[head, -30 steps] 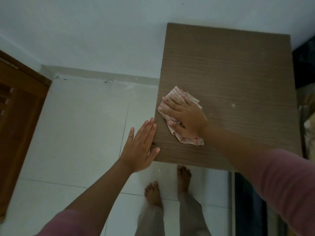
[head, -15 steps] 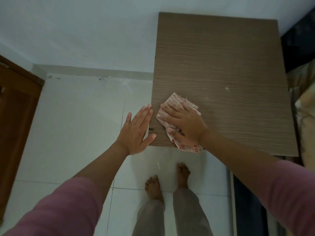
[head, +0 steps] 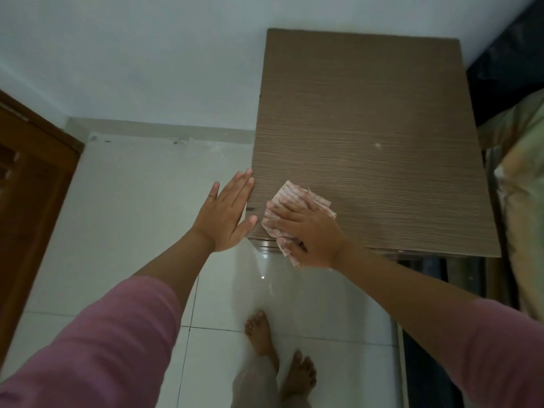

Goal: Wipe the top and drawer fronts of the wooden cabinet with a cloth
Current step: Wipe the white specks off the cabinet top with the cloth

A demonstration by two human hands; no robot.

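Note:
The wooden cabinet's brown top [head: 368,136] fills the upper right of the head view. A white cloth with red stripes [head: 290,198] lies at the top's near-left corner and hangs a little over the front edge. My right hand [head: 309,231] presses flat on the cloth, fingers spread over it. My left hand [head: 228,214] is flat and open with fingers together, held against the cabinet's left side edge, its thumb by the corner. The drawer fronts are almost hidden below the top; only a thin strip [head: 266,247] shows.
White floor tiles [head: 132,216] spread to the left and below, with my bare feet [head: 279,354] near the cabinet front. A brown wooden door [head: 26,184] stands at far left. Bedding [head: 521,184] and a dark gap lie to the cabinet's right. A pale speck [head: 377,145] marks the top.
My right hand has dragged the cloth toward the near-left corner until it overhangs the front edge. My left hand stays against the cabinet's left side. The view has shifted.

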